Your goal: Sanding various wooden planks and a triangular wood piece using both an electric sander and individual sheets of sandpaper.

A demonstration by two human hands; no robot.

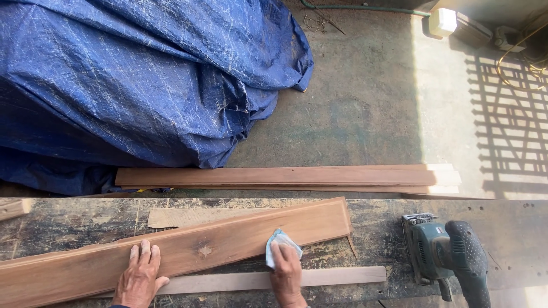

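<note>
Hands meet the long wooden plank (188, 251) lying on your desk (377, 239): left hand (138, 276) flat, fingers spread open; right hand (287, 274) pinching folded sandpaper (278, 244) against its near edge.

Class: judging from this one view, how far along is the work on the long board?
Done: cannot tell; no finished surface shows. In hand: left hand steadies the long board while right hand presses folded sandpaper to its near edge. Left: the thin strip and floor planks lie untouched; the power sander sits idle.

Hands (138, 274) on plank (188, 248) (sandpaper (279, 244))
</note>
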